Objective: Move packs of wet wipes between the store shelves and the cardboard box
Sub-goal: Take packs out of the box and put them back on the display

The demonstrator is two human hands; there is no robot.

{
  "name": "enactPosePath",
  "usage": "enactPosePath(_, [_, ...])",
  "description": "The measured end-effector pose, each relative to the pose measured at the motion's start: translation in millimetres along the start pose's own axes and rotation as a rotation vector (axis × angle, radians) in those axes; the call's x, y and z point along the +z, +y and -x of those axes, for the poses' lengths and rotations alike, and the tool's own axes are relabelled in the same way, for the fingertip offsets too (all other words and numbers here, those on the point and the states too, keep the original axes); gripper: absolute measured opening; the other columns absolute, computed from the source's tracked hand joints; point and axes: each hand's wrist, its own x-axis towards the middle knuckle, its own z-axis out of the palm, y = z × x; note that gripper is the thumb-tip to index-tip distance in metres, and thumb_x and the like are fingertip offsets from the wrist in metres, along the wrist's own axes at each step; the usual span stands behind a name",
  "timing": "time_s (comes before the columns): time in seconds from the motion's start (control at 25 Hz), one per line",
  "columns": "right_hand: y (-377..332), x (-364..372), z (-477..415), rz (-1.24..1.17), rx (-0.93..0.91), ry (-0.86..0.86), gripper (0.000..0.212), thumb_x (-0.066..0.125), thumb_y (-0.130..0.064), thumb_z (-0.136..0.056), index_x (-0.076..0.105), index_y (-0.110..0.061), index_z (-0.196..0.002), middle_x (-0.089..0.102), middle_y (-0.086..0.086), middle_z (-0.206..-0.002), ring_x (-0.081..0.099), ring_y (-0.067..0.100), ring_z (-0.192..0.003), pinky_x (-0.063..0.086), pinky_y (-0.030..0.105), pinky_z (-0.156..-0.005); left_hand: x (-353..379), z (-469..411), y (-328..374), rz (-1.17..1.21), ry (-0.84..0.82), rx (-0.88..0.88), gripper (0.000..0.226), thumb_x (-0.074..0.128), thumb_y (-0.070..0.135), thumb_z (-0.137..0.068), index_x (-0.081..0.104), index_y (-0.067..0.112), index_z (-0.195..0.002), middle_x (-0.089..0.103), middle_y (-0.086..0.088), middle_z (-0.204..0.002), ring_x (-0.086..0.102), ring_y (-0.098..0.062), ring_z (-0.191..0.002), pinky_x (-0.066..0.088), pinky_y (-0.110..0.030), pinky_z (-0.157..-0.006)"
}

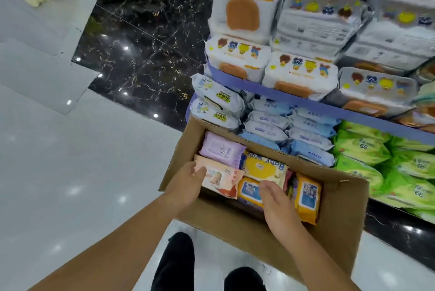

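- Left grip [188, 187] is closed round the near end of a peach pack [223, 180] of wet wipes, thumb on top. The pack lies at the left side of the cardboard box [334, 208].
- Right grip [275, 201] holds nothing, its fingers loose over a blue-lidded pack [248, 190] inside the box. Whether it touches that pack is unclear.
- Progress looks like mid-task. Several packs are in the box and the shelves are well stocked, so much handling seems left. Whether the peach pack is going in or coming out cannot be told.
- Box contents: besides those two, a lilac pack [221, 149] at the far left, a yellow pack [263, 168] beside it, and an orange pack [308, 199] standing on edge at the right. Anything underneath is hidden.
- Lower shelf [306, 105], just beyond the box, carries stacked pale blue packs [306, 130] with green packs [362, 149] to their right.
- Upper shelf holds white packs with cartoon figures [299, 74], piled high.
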Motion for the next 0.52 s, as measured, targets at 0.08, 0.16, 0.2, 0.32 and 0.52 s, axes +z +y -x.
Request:
enactPosePath(0.08, [5,21,-51,0.024,0.015,0.015,0.04,0.035,-0.049,-0.104,0.048,-0.033,-0.138,0.052,-0.006,-0.138,0.047,0.011,-0.116,0.032,0.026,-0.094,9,-50,-26,0.007,-0.047,0.015,0.016,0.042,0.037,-0.107,0.052,0.031,-0.118,0.065,0.011,-0.119,0.061,-0.002,-0.098,0.044,-0.015,-0.078])
enactPosePath(0.16, [7,40,-101,0.016,0.033,0.048,0.045,0.039,-0.05,-0.103,0.048,-0.028,-0.141,0.053,-0.004,-0.138,0.052,0.013,-0.115,0.034,0.026,-0.091,15,-93,-51,0.025,-0.072,-0.018,0.012,0.049,0.036,-0.105,0.049,0.031,-0.116,0.065,0.013,-0.115,0.061,0.002,-0.093,0.045,-0.015,-0.075])
enactPosePath(0.2, [8,49,-125,-0.011,0.038,0.065,0.044,0.042,-0.049,-0.102,0.05,-0.025,-0.139,0.056,-0.004,-0.134,0.055,0.011,-0.105,0.038,0.025,-0.085,20,-113,-63,0.025,-0.09,-0.036,0.022,0.055,0.038,-0.102,0.05,0.027,-0.12,0.065,0.011,-0.118,0.062,-0.002,-0.097,0.047,-0.019,-0.08])
enactPosePath(0.32, [3,75,-186,-0.021,0.055,0.107,0.041,0.057,-0.049,-0.095,0.059,-0.021,-0.126,0.062,-0.004,-0.115,0.055,0.01,-0.084,0.042,0.021,-0.065,38,-157,-92,0.015,-0.152,-0.076,0.057,0.075,0.046,-0.086,0.049,0.02,-0.13,0.064,0.006,-0.123,0.063,-0.012,-0.11,0.051,-0.033,-0.099])
enactPosePath(0.52, [8,109,-238,-0.173,0.132,0.141,0.075,0.084,-0.061,-0.058,0.065,-0.019,-0.116,0.072,0.0,-0.108,0.069,0.021,-0.091,0.057,0.037,-0.077,62,-159,-94,-0.17,0.009,-0.037,0.097,0.091,0.059,-0.055,0.041,0.017,-0.127,0.046,0.003,-0.123,0.052,-0.018,-0.115,0.048,-0.036,-0.099])
